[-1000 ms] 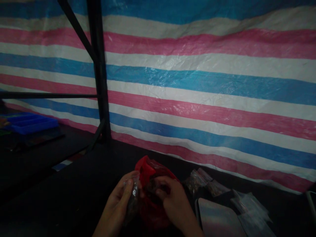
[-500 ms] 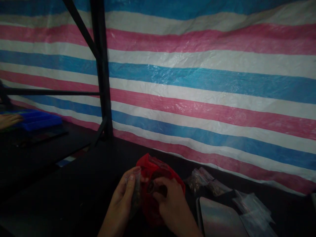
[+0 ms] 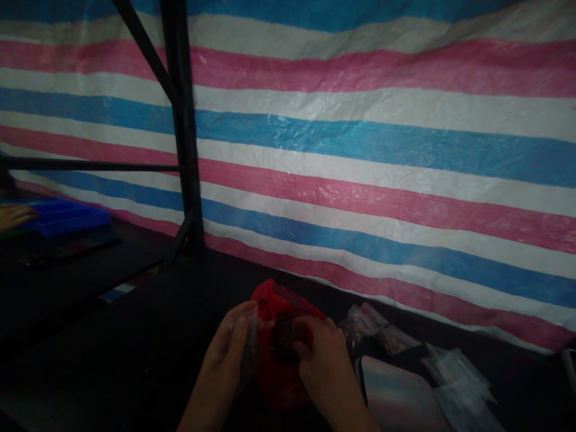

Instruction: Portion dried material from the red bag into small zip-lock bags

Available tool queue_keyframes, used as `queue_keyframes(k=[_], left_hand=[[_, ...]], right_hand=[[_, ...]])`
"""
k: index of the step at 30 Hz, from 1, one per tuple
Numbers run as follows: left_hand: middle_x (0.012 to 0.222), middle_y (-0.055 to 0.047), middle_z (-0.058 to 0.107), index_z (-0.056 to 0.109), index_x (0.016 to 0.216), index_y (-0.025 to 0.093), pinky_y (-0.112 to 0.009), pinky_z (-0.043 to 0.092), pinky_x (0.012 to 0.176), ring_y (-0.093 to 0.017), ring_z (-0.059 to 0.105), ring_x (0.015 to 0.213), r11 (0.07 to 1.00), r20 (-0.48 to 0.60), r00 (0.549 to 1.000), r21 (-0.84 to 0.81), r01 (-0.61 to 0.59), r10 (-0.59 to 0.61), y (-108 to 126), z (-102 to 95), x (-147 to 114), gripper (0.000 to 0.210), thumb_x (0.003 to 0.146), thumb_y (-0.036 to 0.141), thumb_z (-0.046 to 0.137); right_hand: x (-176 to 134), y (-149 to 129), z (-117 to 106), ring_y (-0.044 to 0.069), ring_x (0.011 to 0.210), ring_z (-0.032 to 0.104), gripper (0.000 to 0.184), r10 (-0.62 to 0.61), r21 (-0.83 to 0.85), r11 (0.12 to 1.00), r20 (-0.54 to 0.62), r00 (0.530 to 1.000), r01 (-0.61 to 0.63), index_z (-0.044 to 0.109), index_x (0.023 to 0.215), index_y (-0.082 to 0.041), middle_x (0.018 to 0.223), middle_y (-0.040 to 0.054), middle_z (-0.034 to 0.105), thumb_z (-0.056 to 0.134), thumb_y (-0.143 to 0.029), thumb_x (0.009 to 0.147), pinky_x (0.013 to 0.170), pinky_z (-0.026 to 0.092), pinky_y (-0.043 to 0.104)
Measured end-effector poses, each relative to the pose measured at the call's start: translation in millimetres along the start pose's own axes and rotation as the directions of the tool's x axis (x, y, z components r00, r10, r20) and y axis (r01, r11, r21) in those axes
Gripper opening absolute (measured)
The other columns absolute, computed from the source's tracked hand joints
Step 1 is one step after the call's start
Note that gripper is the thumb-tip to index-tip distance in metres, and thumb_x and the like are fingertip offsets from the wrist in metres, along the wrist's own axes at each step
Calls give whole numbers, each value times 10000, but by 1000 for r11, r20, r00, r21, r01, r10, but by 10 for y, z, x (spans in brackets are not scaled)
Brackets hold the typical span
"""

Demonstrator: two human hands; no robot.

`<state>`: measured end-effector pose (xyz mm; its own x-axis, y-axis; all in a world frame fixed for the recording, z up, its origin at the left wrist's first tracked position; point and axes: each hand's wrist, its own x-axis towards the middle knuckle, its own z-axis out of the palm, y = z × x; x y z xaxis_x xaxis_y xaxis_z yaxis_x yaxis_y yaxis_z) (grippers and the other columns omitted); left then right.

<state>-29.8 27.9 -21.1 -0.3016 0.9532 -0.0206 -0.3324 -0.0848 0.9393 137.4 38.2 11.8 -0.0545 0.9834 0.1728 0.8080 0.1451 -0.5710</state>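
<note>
I hold my left grip (image 3: 225, 348) closed, thumb (image 3: 237, 343) upward; to its right, my right grip (image 3: 326, 351) curls its fingers (image 3: 310, 327) toward it. My left forearm (image 3: 202, 399) slants up below the left grip, my right forearm (image 3: 351, 405) from its lower right.

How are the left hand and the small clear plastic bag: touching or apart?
Touching: the head view shows the left hand pinching the clear plastic bag, thumb against it.

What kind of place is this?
Perhaps a makeshift workshop or stall: a striped sheet hangs behind a black table, with small clear bags on it.
</note>
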Motion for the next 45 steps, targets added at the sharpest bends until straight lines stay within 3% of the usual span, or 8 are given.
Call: queue_keyframes(k=[4, 16, 20, 24, 30, 37, 40, 45], left_hand=[[1159, -62, 806, 735, 1178, 230, -290, 622, 866, -268, 753, 1093, 995, -35, 998, 96, -40, 43, 24, 1, 1, 747, 704, 806, 771], [1218, -81, 769, 737, 1176, 231, -303, 590, 944, -262, 724, 1110, 960, 95, 995, 274, -47, 21, 26, -32, -82, 694, 789, 805, 691], [1111, -68, 798, 741, 1162, 222, -281, 601, 867, -236, 752, 1003, 975, 98, 995, 224, -3, -20, -40, -26, -56, 697, 766, 796, 723], [1095, -47, 814, 767, 1132, 230, -260, 595, 845, -208, 760, 968, 990, -16, 996, 109, 92, -90, -12, -21, -59, 709, 687, 781, 801], [712, 36, 767, 758, 919, 210, -229, 560, 580, -143, 690, 618, 973, -61, 978, -131, 191, -200, 72, 13, -82, 663, 543, 732, 916], [643, 4, 727, 735, 793, 171, -233, 533, 520, -139, 648, 559, 959, -33, 968, -148, 241, -248, 11, 13, -66, 670, 521, 761, 901], [666, 7, 728, 737, 828, 178, -229, 529, 517, -135, 639, 564, 968, -19, 977, -134, 210, -215, 38, 18, -60, 684, 546, 787, 875], [837, 11, 775, 744, 1095, 229, -238, 597, 658, -168, 717, 746, 999, -5, 1000, 38, -18, 18, 20, -32, -18, 701, 622, 728, 883]], right_hand=[[-8, -6, 0, 351, 1237, 621, 468, -37, -222, 974, 23, 999, 41, 786, 1121, -232, 1232, 90, 778, 534, 28, 824, 1060, 427, 503], [26, -6, -68, 358, 1260, 603, 513, -24, -397, 917, 38, 999, 37, 766, 1158, -190, 1292, 129, 747, 507, 59, 791, 1039, 430, 500], [30, 21, -16, 341, 1295, 590, 502, -61, -304, 950, 51, 997, 73, 758, 1176, -204, 1306, 109, 754, 519, 45, 811, 1060, 414, 496], [11, -1, -10, 329, 1298, 590, 496, -89, -273, 956, 84, 993, 108, 762, 1157, -200, 1275, 100, 768, 529, 48, 795, 1073, 398, 475], [-9, 2, 61, 313, 1218, 628, 381, -74, -111, 991, 54, 996, 79, 760, 1057, -233, 1167, 47, 798, 612, 0, 795, 1041, 405, 459], [9, -16, 206, 310, 1209, 641, 361, -47, 43, 998, 34, 998, 46, 771, 1003, -235, 1135, 48, 798, 648, 12, 771, 1097, 382, 463], [10, 9, 204, 297, 1183, 654, 391, -12, 155, 988, 42, 999, 5, 786, 998, -251, 1125, 41, 794, 643, 23, 759, 1083, 407, 454], [69, 109, 119, 268, 1135, 702, 366, -19, 432, 902, 81, 997, -18, 785, 1001, -236, 1099, 42, 806, 608, 0, 784, 1076, 458, 413]])
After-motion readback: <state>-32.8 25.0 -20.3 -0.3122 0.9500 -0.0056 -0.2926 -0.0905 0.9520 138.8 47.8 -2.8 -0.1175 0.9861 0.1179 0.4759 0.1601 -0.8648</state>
